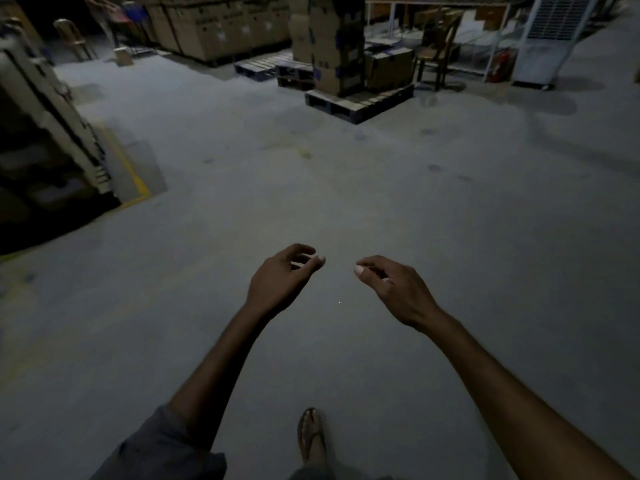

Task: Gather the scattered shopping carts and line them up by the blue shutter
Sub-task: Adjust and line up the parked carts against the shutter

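Both arms are stretched out in front of the person, over bare floor. The left hand [280, 277] and the right hand [394, 289] hang with fingers loosely curled and thumbs pointing toward each other across a small gap, gripping nothing. Where the shopping carts are I cannot tell; nothing near either hand looks like one, and the far shapes are too dim. The floor [346, 188] is smooth grey concrete, mottled with faint stains, with a yellow painted line [135, 171] cornering at the left. Well ahead, a tall stack of cardboard boxes [332, 46] with blue tape stands on a dark slatted pallet [360, 102]. Just right of it is a wooden chair [438, 46], then a red fire extinguisher [500, 65] and a white louvred air cooler [550, 39]. More brown cartons [214, 26] line the back. A foot in a sandal [311, 434] shows below, beside a grey sleeve [162, 448].
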`<state>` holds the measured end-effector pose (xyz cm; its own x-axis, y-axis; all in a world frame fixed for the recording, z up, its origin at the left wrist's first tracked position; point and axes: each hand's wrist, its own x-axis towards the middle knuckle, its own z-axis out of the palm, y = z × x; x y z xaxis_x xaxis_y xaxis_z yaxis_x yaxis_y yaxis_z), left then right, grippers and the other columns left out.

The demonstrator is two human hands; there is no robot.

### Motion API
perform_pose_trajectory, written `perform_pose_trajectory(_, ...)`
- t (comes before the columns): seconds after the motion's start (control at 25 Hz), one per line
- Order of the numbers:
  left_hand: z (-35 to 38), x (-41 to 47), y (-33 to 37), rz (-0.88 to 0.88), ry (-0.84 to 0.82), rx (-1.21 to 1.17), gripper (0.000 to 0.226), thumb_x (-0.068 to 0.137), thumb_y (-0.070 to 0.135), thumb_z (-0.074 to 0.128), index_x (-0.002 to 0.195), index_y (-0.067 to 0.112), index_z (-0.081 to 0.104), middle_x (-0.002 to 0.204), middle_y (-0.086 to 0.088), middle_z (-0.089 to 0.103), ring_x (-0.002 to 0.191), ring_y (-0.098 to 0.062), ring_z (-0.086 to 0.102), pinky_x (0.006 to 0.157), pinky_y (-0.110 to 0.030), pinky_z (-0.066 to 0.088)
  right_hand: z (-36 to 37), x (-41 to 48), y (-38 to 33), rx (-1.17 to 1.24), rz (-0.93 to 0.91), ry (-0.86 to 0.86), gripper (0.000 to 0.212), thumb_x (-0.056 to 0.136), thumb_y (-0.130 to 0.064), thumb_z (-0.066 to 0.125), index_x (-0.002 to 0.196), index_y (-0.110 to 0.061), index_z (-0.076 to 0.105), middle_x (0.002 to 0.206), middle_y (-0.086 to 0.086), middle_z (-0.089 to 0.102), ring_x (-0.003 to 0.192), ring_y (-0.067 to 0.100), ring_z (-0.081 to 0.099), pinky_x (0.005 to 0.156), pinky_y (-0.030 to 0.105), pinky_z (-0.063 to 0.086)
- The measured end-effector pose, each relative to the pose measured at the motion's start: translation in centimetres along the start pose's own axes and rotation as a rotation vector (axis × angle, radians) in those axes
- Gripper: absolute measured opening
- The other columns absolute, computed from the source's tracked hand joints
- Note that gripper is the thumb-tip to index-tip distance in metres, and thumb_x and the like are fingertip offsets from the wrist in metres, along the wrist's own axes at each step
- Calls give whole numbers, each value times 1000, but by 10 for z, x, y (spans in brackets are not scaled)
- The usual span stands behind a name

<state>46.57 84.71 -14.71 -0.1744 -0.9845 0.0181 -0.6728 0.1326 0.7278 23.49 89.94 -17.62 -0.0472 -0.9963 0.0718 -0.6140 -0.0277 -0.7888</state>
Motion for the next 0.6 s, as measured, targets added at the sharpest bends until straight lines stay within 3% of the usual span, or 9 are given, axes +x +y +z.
perform_pose_trajectory(0.32, -60, 166, -45, -45, 85, 36, 35, 87, 69, 59, 110, 44, 67, 97, 25, 70, 89, 9, 65, 87, -34, 57, 49, 199, -40, 27, -28, -1, 49, 91, -70, 47, 116, -35, 69, 111, -18, 71, 98, -2, 64, 86, 31, 54)
perform_pose_trajectory(0.6, -53, 281, -44, -40, 132, 49, 33, 85, 69, 60, 109, 47, 65, 95, 27, 70, 84, 13, 63, 84, -31, 57, 36, 297, -25, 32, 1, 114, 41, 92, -67, 49, 108, -35, 70, 102, -23, 70, 94, -7, 62, 81, 28, 52)
